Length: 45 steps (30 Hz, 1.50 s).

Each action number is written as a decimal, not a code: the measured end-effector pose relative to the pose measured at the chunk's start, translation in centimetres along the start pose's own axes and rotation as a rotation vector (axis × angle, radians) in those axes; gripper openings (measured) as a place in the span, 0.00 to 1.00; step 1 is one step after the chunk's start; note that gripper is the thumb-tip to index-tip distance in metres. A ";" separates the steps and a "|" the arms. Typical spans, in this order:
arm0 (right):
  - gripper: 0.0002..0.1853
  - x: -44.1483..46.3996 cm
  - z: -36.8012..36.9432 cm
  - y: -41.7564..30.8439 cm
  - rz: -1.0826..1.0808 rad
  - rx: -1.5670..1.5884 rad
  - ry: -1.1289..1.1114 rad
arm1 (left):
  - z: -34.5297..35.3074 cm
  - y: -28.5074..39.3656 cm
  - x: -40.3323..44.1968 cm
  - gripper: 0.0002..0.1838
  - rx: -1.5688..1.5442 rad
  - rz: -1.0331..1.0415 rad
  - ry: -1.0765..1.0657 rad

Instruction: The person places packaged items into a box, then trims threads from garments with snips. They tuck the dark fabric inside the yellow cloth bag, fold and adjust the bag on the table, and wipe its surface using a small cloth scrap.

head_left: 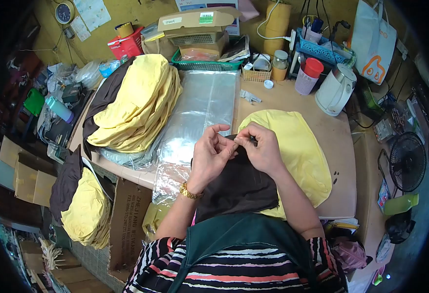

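My right hand has its thumb and forefinger pressed together at the tips, and my left hand meets it there, fingers curled with the thumb close against them. Whether the left pinch is fully closed, and whether a thread or a bit of cloth edge lies between my fingertips, is too small to tell. The dark brown cloth lies right below my hands, in front of me, over part of the pale yellow fabric piece that spreads to my right on the tabletop. To my left are the clear plastic bags and, past them, the heap of yellow and brown fabric pieces.

For such fine fingertip work, I'd judge it best to steady one hand and let the other make small, slow moves, gripping with the very tips. The cloth should hang slack, since a hard tug could pucker it, and my gold watch should ride clear so its band doesn't snag the weave
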State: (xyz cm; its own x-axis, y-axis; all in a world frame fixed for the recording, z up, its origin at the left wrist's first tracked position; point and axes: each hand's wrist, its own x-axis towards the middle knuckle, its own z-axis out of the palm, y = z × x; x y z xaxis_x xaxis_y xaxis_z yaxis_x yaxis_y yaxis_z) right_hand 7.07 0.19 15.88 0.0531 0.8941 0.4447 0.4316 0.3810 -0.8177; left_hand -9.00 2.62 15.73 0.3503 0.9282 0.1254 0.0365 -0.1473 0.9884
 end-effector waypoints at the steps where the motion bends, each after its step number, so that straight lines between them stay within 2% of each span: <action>1: 0.03 0.0 0.3 0.2 0.002 0.002 0.002 | -0.1 0.0 0.1 0.23 -0.049 0.002 -0.018; 3: 0.04 0.2 0.6 0.8 0.150 0.411 0.143 | -0.5 -0.2 0.1 0.22 -0.100 0.005 -0.038; 4: 0.04 0.5 -0.1 1.1 0.340 0.575 0.246 | -0.7 -0.6 0.0 0.20 -0.142 -0.034 -0.062; 5: 0.06 1.1 -1.9 2.4 0.350 0.879 0.269 | -0.9 -1.1 0.1 0.18 -0.183 -0.070 -0.084; 8: 0.08 1.6 -4.3 2.3 0.243 0.929 0.286 | -1.2 -2.3 -0.1 0.16 -0.306 -0.061 -0.064; 10: 0.11 1.2 -3.6 2.2 0.104 0.324 0.128 | -1.2 -2.0 -0.2 0.16 -0.286 -0.075 -0.059; 11: 0.11 0.8 -3.3 1.8 0.106 0.324 0.126 | -1.1 -2.0 -0.2 0.15 -0.270 -0.091 -0.054; 13: 0.14 -0.3 -2.5 1.0 0.272 0.105 -0.240 | -0.9 -2.3 -0.2 0.14 -0.318 -0.107 -0.053; 17: 0.18 -1.4 -1.3 0.6 0.228 -0.008 -0.094 | -0.7 -2.3 -0.3 0.09 -0.419 -0.084 -0.049; 19: 0.23 -1.4 -1.4 0.3 -0.016 -0.154 0.044 | -0.8 -2.2 -0.3 0.09 -0.412 -0.112 -0.039; 21: 0.22 -1.2 -2.2 -2.0 0.018 -0.172 -0.004 | -0.7 -2.2 -0.4 0.11 -0.407 -0.141 -0.030; 23: 0.21 -1.1 -2.4 -2.6 0.054 -0.193 -0.048 | -0.2 -2.2 -0.5 0.18 -0.305 0.078 -0.022; 26: 0.16 -0.6 -1.9 -1.6 0.024 -0.119 -0.104 | 0.3 -1.3 -1.1 0.24 -0.154 0.052 0.015; 29: 0.12 -0.5 -1.2 -1.8 0.110 -0.079 -0.139 | 1.0 -1.1 -1.2 0.20 -0.075 0.122 0.062; 30: 0.10 -0.6 -0.9 -1.9 0.043 -0.108 -0.058 | 0.9 -1.3 -1.2 0.20 -0.074 0.122 0.063; 32: 0.08 -0.8 -0.3 -1.3 -0.024 -0.137 0.025 | 0.6 -1.7 -1.0 0.12 -0.035 0.140 0.064; 33: 0.07 -0.9 0.2 -0.5 -0.007 -0.035 0.044 | 0.5 -1.5 -1.1 0.12 -0.035 0.142 0.064; 35: 0.08 -0.8 0.3 0.0 0.009 0.065 0.063 | 0.5 -1.1 -1.2 0.05 -0.222 -0.009 0.058; 37: 0.13 -0.6 -0.2 0.2 0.423 0.594 0.107 | 0.3 -1.6 -1.1 0.05 -0.254 -0.019 0.046; 38: 0.13 -0.7 -1.1 1.0 0.436 0.703 0.042 | 0.2 -1.9 -1.0 0.06 -0.287 -0.029 0.035; 39: 0.13 -0.7 -1.2 0.9 0.433 0.702 0.040 | 0.2 -1.9 -1.1 0.06 -0.286 -0.025 0.036; 41: 0.11 -1.0 -1.4 0.3 0.196 0.549 0.107 | 0.2 -2.1 -1.1 0.06 -0.413 -0.022 0.068; 42: 0.11 -1.2 -1.7 0.1 0.195 0.550 0.107 | 0.2 -2.2 -1.1 0.06 -0.411 -0.021 0.068; 44: 0.11 -1.7 -2.2 -0.5 0.097 0.126 0.014 | 0.2 -2.3 -1.0 0.06 -0.472 -0.044 0.050; 45: 0.11 -1.8 -2.4 -1.2 0.097 0.126 0.015 | 0.3 -2.3 -1.0 0.06 -0.472 -0.044 0.049</action>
State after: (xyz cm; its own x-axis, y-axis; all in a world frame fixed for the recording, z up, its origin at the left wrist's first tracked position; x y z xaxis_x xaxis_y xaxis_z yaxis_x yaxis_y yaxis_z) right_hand 8.62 -2.47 16.88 0.1031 0.9247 0.3665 0.3076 0.3208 -0.8958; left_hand -9.17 1.92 13.31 0.3126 0.9469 0.0751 -0.3827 0.0532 0.9223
